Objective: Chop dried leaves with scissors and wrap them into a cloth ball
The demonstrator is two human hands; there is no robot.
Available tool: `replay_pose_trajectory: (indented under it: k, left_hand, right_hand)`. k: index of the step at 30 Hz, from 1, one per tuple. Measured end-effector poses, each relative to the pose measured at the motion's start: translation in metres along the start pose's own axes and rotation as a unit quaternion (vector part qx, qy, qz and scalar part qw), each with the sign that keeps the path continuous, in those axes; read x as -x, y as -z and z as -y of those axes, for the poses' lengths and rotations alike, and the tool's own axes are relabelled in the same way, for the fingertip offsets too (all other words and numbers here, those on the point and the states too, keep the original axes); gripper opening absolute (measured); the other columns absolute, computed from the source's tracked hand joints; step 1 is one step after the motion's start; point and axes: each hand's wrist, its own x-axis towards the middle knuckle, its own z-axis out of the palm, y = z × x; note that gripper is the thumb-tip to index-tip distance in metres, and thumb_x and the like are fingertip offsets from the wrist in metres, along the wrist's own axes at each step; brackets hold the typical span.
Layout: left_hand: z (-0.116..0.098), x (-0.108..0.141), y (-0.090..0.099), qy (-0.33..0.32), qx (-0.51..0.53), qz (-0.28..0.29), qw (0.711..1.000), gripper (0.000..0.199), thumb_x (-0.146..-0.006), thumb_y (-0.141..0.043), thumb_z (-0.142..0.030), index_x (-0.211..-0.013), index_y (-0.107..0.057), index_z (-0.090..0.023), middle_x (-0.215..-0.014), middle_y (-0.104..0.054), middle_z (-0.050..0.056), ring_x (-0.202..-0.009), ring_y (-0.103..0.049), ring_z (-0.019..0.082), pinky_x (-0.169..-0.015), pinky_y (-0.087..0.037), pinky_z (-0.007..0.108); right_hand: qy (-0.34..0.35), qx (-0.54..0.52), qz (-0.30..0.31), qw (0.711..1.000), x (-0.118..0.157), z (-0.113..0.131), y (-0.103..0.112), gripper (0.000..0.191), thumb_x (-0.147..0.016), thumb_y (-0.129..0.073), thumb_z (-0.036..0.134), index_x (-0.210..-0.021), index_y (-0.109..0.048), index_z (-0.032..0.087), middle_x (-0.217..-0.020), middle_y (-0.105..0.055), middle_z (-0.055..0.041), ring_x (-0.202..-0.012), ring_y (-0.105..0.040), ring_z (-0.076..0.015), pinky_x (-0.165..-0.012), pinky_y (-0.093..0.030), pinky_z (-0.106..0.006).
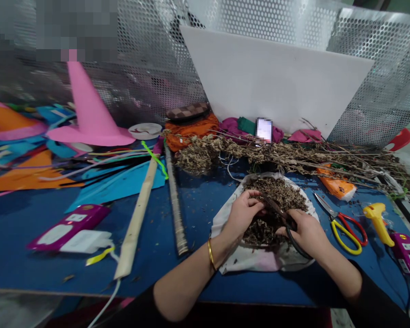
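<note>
My right hand (pixel 302 230) grips the dark handles of a pair of scissors (pixel 275 206), whose blades point up and to the left. Across from it, my left hand (pixel 244 212) has its thumb and fingers pinched together near the blade tips; what lies between them is too small to make out. Both hands are over a heap of dry, crumbled plant bits (pixel 283 193). That heap lies on a white cloth (pixel 227 214) spread on the blue table. A gold bangle is on my left wrist.
Dried stalks (pixel 294 157) lie along the back. To the right are red-and-yellow scissors (pixel 341 225), a yellow glue gun (pixel 377 221) and an orange packet (pixel 336 182). Leftward lie sticks (pixel 138 218), a purple box (pixel 78 223) and a pink cone hat (pixel 90 109). A lit phone (pixel 264 131) leans behind.
</note>
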Motion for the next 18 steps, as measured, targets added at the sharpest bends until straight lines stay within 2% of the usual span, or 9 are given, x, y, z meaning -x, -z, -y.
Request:
replay_pose_trajectory:
  k: [4,7,9,11,14,16,18]
  left_hand:
    - [-0.002,-0.002,0.001,-0.055,-0.097,-0.004,0.994,0.023,-0.06,-0.07,-0.018,-0.083,-0.065,-0.018,-0.074,-0.07,0.001,-0.071,-0.065,0.017,-0.069,-0.049,0.026]
    - [-0.006,-0.001,0.005,-0.128,-0.221,0.019,0.967,0.013,-0.067,-0.066,-0.018,-0.078,-0.072,-0.022,-0.087,-0.073,0.003,-0.085,-0.065,0.02,-0.083,-0.047,0.031]
    - [-0.011,0.001,0.009,-0.183,-0.273,0.027,0.944,0.012,-0.071,-0.063,-0.02,-0.075,-0.073,-0.024,-0.09,-0.074,0.003,-0.088,-0.065,0.021,-0.087,-0.045,0.032]
    - [-0.018,0.005,0.013,-0.219,-0.309,0.028,0.925,0.01,-0.073,-0.063,-0.025,-0.072,-0.073,-0.026,-0.089,-0.074,0.003,-0.087,-0.064,0.022,-0.085,-0.044,0.031]
    - [-0.027,0.015,0.015,-0.197,-0.404,0.053,0.892,0.015,-0.072,-0.067,-0.04,-0.068,-0.071,-0.026,-0.074,-0.072,0.003,-0.073,-0.061,0.021,-0.072,-0.041,0.027]
    - [-0.029,0.021,0.013,-0.168,-0.479,0.084,0.857,0.025,-0.064,-0.072,-0.05,-0.064,-0.067,-0.025,-0.064,-0.067,0.002,-0.064,-0.058,0.019,-0.063,-0.038,0.026]
    - [-0.027,0.026,0.011,-0.158,-0.531,0.103,0.826,0.033,-0.054,-0.077,-0.052,-0.064,-0.063,-0.024,-0.061,-0.064,0.001,-0.06,-0.056,0.019,-0.058,-0.035,0.025]
  right_hand:
    - [-0.03,-0.001,-0.03,0.999,0.001,0.002,0.005,0.038,-0.082,-0.06,0.049,-0.108,-0.056,0.022,-0.094,-0.062,-0.0046,-0.078,-0.059,-0.0178,-0.064,-0.035,-0.025]
    - [-0.038,0.001,-0.048,0.998,0.0,0.001,0.01,0.044,-0.08,-0.062,0.05,-0.114,-0.055,0.023,-0.102,-0.063,-0.0056,-0.083,-0.061,-0.0191,-0.066,-0.037,-0.026]
    - [-0.046,0.001,-0.052,0.998,0.0,-0.001,0.012,0.043,-0.079,-0.063,0.05,-0.113,-0.056,0.024,-0.101,-0.064,-0.0053,-0.084,-0.062,-0.0198,-0.067,-0.038,-0.026]
    - [-0.057,0.004,-0.055,0.997,-0.002,-0.003,0.013,0.044,-0.078,-0.064,0.05,-0.112,-0.056,0.024,-0.1,-0.065,-0.0049,-0.084,-0.062,-0.02,-0.066,-0.038,-0.026]
    - [-0.064,0.009,-0.058,0.996,-0.003,-0.003,0.013,0.045,-0.077,-0.065,0.052,-0.112,-0.057,0.024,-0.1,-0.065,-0.0047,-0.084,-0.062,-0.0197,-0.066,-0.038,-0.026]
    - [-0.06,0.012,-0.058,0.996,-0.003,-0.002,0.013,0.045,-0.077,-0.065,0.053,-0.111,-0.057,0.024,-0.099,-0.065,-0.0046,-0.084,-0.062,-0.0193,-0.065,-0.037,-0.026]
    - [-0.057,0.017,-0.057,0.997,-0.002,0.0,0.012,0.045,-0.077,-0.064,0.055,-0.109,-0.058,0.023,-0.098,-0.065,-0.0047,-0.082,-0.062,-0.0189,-0.064,-0.037,-0.026]
